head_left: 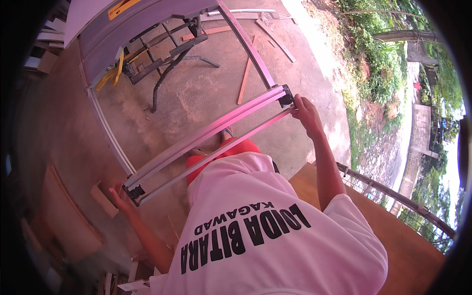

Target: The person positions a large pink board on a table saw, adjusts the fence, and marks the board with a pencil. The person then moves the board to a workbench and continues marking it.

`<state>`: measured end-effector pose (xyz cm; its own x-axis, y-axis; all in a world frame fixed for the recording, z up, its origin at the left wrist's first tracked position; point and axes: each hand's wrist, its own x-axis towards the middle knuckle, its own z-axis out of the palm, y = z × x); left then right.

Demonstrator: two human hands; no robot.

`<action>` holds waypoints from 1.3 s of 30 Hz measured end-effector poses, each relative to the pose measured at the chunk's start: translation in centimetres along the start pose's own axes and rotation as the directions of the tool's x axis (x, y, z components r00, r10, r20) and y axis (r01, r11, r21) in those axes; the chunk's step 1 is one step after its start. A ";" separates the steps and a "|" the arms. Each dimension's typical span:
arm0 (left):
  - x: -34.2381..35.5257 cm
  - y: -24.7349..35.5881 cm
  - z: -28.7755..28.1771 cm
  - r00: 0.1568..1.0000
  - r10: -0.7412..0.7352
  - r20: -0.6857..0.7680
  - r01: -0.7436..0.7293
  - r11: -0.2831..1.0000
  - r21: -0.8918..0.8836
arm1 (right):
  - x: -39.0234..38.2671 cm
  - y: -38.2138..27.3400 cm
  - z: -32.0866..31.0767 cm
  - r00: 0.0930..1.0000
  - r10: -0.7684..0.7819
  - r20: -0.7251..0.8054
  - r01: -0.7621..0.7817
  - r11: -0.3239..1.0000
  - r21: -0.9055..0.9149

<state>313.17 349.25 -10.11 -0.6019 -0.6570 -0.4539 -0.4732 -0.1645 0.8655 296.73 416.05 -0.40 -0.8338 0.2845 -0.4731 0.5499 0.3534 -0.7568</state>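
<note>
A long metal fence bar (209, 132) with a thinner bar (216, 153) beside it spans two toothed side rails in front of me. The right rail (248, 46) and left rail (110, 135) run out from a grey machine table (147, 24), which looks like a table saw. At the far right end, my right hand (309, 117) is closed around the bar's end beside a black bracket (286, 96). My left hand (122, 200) lies against the left black bracket (133, 191), its fingers stretched out. My left palm's contact is partly hidden.
Below the machine are a black folding stand (179, 61) and yellow parts (119, 69). Wood strips (247, 73) lie on the concrete floor (206, 91). A brown board (366, 236) is at my right, beside a railing (398, 196). Panels (69, 211) lean at left.
</note>
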 end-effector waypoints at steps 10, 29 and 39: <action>-13.4 4.3 5.1 0.641 0.657 0.396 -0.715 0.326 0.618 | -1.7 1.2 0.8 0.992 -0.036 -0.125 0.066 0.965 0.252; -11.2 10.3 5.6 0.560 0.617 0.553 -0.771 0.144 0.621 | -0.5 -5.3 -0.3 0.953 -0.232 -0.194 0.210 0.969 -0.129; -12.0 11.6 7.1 0.680 0.551 0.484 -0.706 0.311 0.636 | 0.6 -5.8 -0.2 0.957 -0.237 -0.167 0.238 0.971 -0.018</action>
<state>310.34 360.49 3.85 -0.9812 -0.1811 0.0663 -0.1318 0.8807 0.4549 293.09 414.33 3.81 -0.9205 0.3371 -0.1977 0.3366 0.4269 -0.8393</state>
